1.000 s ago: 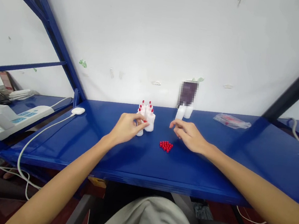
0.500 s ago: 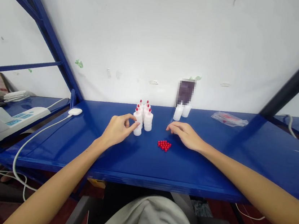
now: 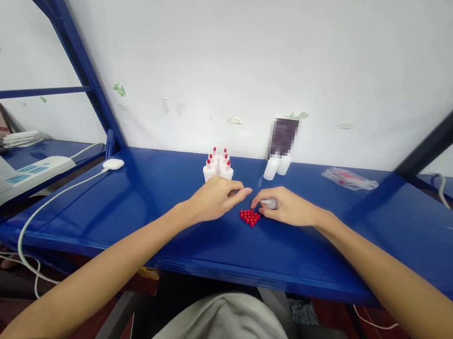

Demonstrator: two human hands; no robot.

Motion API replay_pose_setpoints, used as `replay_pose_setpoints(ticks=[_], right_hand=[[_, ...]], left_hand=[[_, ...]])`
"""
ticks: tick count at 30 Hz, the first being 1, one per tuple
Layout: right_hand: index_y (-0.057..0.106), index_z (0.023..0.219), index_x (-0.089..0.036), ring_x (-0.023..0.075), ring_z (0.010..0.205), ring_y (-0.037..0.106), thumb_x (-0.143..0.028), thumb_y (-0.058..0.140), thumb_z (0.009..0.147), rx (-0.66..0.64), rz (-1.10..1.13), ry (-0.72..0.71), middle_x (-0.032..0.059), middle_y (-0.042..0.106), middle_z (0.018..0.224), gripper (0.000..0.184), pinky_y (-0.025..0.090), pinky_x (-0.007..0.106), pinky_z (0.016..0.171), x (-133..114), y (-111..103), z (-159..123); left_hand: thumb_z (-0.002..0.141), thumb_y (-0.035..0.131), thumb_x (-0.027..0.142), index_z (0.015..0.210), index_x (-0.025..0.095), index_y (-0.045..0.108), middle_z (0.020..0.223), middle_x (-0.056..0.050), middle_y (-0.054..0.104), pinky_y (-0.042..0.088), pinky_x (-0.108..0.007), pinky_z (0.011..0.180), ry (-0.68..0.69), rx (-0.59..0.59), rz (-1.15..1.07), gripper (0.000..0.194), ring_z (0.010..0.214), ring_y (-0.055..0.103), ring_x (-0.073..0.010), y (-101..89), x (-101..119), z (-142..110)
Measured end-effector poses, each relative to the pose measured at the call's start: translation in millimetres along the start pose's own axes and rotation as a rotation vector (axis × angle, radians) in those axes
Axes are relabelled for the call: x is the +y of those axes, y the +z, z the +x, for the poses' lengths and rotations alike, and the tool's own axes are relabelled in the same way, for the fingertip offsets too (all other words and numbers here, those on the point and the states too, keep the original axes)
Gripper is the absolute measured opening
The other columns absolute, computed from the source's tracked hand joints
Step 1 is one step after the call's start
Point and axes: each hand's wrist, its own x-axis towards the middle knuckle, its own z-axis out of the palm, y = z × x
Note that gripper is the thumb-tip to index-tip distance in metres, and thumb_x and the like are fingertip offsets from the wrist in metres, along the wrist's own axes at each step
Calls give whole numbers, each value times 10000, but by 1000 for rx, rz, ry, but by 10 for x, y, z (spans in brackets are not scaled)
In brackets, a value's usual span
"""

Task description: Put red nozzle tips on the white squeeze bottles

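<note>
A pile of small red caps [image 3: 250, 217] lies on the blue shelf [image 3: 209, 239]. My left hand [image 3: 217, 198] hovers just left of the pile, with its thumb and forefinger stretched toward it and nothing between them. My right hand [image 3: 286, 206] sits just right of the pile, fingers curled round a small white bottle [image 3: 271, 203] lying on its side. Behind my left hand stands a cluster of white bottles with red caps [image 3: 217, 167]. Two uncapped white bottles [image 3: 276, 167] stand by the wall.
A clear plastic bag [image 3: 348, 179] lies at the back right. A white cable with a puck [image 3: 113, 164] runs off the shelf's left edge. A white power strip [image 3: 15, 174] lies on the neighbouring shelf at left. Blue frame struts rise on both sides.
My left hand left the capped bottle cluster and moved right toward the red caps. My right hand closed on a white bottle and drew nearer the pile.
</note>
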Motion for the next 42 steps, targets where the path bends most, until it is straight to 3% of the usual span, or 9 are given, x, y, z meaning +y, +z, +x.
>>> replay_pose_setpoints(ticks=[7,13,16,19,21,24,28,34,42], right_hand=[[714,888,-189,132,615,522,-344,677,770,-88,-55,4,-2,631,739,198,397,265,594,-30,-53,-52],[697,811,-182,120,605,494,-300,641,797,-43,-6,44,-14,609,695,131,381,260,595,-21,-39,-27],[648,772,-178,107,592,451,-310,665,775,84,198,72,-31,552,654,133,358,248,578,-26,-24,-7],[624,756,-172,94,561,418,-352,708,746,160,504,79,-38,517,627,199,316,242,540,-33,29,27],[618,734,-165,97,561,434,-366,732,724,161,671,77,-28,524,627,230,316,245,537,-41,76,50],[627,751,-161,115,574,477,-379,732,720,152,771,78,-11,546,619,243,349,259,558,-56,128,67],[616,829,-168,129,582,481,-399,628,826,199,572,45,-14,534,623,231,359,270,565,-98,155,42],[424,912,-224,130,616,423,-386,516,922,228,223,-61,-45,515,695,187,343,272,600,-203,199,1],[418,875,-231,135,584,418,-236,426,885,266,-43,-116,-53,482,672,14,307,280,601,-184,232,6]], left_hand=[[883,526,278,516,163,484,535,15,441,366,-290,660,96,139,-7,387,597,427,-120,283,-66,114],[896,488,218,499,166,435,481,43,365,341,-273,597,138,76,-45,404,501,362,-90,362,-121,-7],[947,472,266,799,152,642,514,57,412,346,-245,547,147,82,-61,253,480,387,-88,361,-95,-29],[956,512,286,1203,148,618,750,-8,589,445,-242,637,290,135,-31,303,641,527,-114,365,-86,-25],[967,517,274,1262,160,607,913,-61,625,489,-258,719,385,197,-23,328,770,576,-129,378,-104,-13],[967,533,238,1227,170,638,929,-65,630,510,-251,733,437,321,-59,288,805,596,-122,399,-136,8],[927,613,252,1061,162,703,830,-38,639,503,-226,665,397,437,-58,185,725,599,-105,407,-134,27],[912,601,225,929,154,705,823,-41,668,479,-225,625,350,337,-3,126,680,601,-104,418,-122,22],[917,571,225,879,153,669,763,-20,636,436,-227,618,309,250,17,127,664,569,-107,463,-107,6]])
